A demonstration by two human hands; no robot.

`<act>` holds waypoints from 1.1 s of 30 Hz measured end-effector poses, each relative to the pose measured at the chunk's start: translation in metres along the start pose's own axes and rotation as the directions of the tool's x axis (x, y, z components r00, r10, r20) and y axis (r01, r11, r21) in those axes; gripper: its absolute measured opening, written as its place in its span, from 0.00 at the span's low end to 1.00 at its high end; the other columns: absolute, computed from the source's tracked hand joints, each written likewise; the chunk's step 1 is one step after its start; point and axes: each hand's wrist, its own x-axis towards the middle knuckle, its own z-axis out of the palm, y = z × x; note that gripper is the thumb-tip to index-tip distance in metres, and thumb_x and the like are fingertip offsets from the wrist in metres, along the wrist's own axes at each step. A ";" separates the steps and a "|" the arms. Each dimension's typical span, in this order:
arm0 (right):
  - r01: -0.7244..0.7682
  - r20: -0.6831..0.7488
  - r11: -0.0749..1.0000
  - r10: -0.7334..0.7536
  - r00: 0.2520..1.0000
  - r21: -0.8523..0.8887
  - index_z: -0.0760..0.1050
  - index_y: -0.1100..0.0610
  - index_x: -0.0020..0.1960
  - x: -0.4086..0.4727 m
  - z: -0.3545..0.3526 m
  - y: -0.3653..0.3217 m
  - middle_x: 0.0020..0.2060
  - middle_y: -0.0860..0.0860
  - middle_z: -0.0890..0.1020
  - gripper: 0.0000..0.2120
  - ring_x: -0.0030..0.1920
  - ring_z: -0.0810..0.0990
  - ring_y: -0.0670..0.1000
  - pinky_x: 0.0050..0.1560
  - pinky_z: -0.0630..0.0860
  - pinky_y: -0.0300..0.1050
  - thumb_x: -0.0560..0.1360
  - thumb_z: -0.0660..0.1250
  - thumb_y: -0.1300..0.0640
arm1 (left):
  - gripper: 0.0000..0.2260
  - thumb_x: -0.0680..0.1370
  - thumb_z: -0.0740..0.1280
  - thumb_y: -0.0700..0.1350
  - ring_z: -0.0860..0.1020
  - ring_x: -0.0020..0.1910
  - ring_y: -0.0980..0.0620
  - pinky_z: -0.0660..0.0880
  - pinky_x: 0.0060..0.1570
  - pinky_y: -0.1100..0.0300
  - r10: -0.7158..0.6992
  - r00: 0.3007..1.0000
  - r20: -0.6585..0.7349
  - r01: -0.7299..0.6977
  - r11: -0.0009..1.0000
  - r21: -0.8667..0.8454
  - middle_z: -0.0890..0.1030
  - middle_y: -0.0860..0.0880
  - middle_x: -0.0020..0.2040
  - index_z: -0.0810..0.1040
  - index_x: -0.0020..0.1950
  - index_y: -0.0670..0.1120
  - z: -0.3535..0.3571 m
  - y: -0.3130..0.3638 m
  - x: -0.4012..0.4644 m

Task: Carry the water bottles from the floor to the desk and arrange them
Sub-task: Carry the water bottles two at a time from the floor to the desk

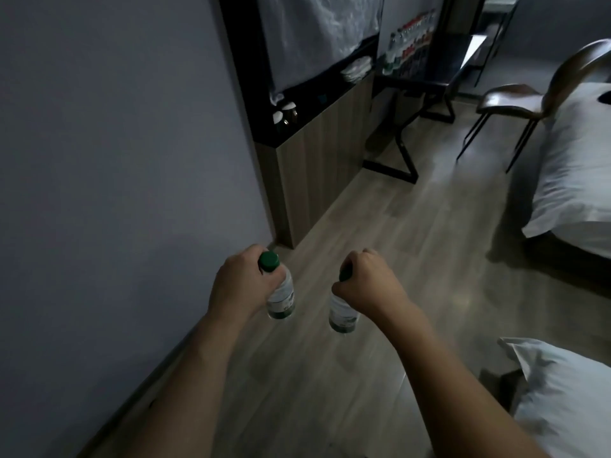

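My left hand (239, 282) grips a clear water bottle (281, 299) with a green cap by its neck, hanging upright above the wooden floor. My right hand (367, 280) grips a second clear bottle (342, 317) the same way, its green cap mostly hidden under my fingers. Both bottles hang side by side in front of me. Far ahead stands the dark desk (429, 79), with several bottles (408, 49) lined up in rows along its back left part.
A grey wall runs along the left. A wood cabinet (317, 160) with a black top stands between me and the desk. A brown chair (529, 100) sits by the desk. White beds (575, 180) flank the right. Wooden floor (413, 226) leads ahead.
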 end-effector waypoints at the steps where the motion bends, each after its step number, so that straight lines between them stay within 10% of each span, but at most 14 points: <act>1: -0.011 -0.008 1.000 0.012 1.000 0.002 0.75 0.56 0.48 0.000 -0.005 0.009 0.46 0.51 0.70 0.11 0.42 0.75 0.52 0.44 0.77 0.46 0.69 0.72 0.55 | 0.08 0.69 0.72 0.51 0.76 0.32 0.53 0.72 0.31 0.58 0.007 1.000 0.008 -0.007 1.000 -0.002 0.77 0.53 0.31 0.75 0.38 0.50 0.007 0.009 0.004; 33: -0.241 -0.262 0.964 0.262 0.929 0.110 0.77 0.56 0.49 0.151 -0.161 0.174 0.47 0.50 0.73 0.11 0.44 0.75 0.50 0.44 0.76 0.44 0.69 0.73 0.54 | 0.06 0.68 0.73 0.49 0.77 0.33 0.58 0.71 0.30 0.64 0.318 0.929 0.190 -0.283 0.941 -0.187 0.78 0.54 0.32 0.78 0.38 0.51 0.167 0.207 0.218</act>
